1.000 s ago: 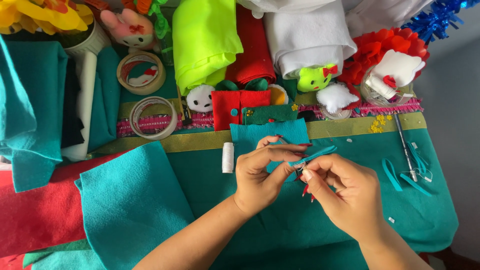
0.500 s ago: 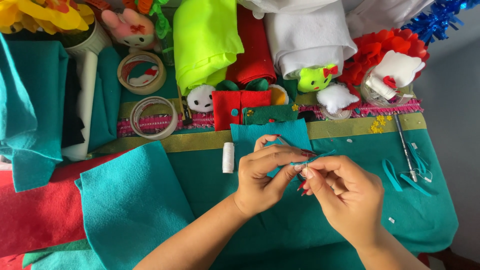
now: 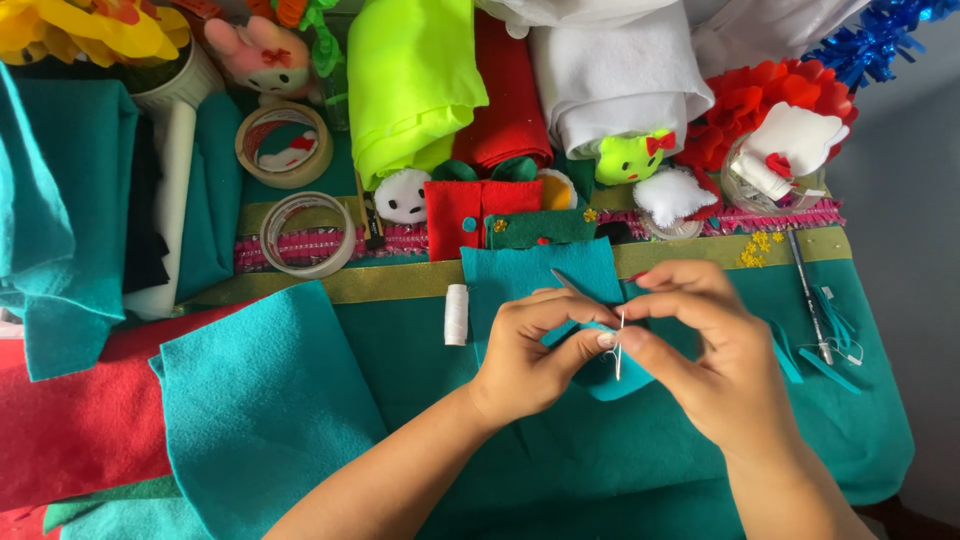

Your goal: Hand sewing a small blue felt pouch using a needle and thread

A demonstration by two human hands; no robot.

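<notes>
Broadly, a worktable (image 3: pixel 880 420) draped in teal cloth is being used for felt sewing, and the work is judged to be at an early or middle stage. A large teal felt sheet (image 3: pixel 260 400) is lying uncut at the left, and rolls of green, red and white fabric are stacked along the far edge. Finished soft toys, among them a green one (image 3: pixel 630 158), are standing behind, so earlier pieces look complete. Near the middle, a small teal felt piece (image 3: pixel 610 375) is being held just above the cloth, pinched by the left hand (image 3: pixel 525 355) between thumb and fingers. A needle (image 3: pixel 620 345) is being gripped upright by the right hand (image 3: pixel 700 360), fingertips pressed together on it, at the edge of the piece. No finished seam can be made out. A white thread spool (image 3: pixel 456 314) is lying just beside the left hand.
</notes>
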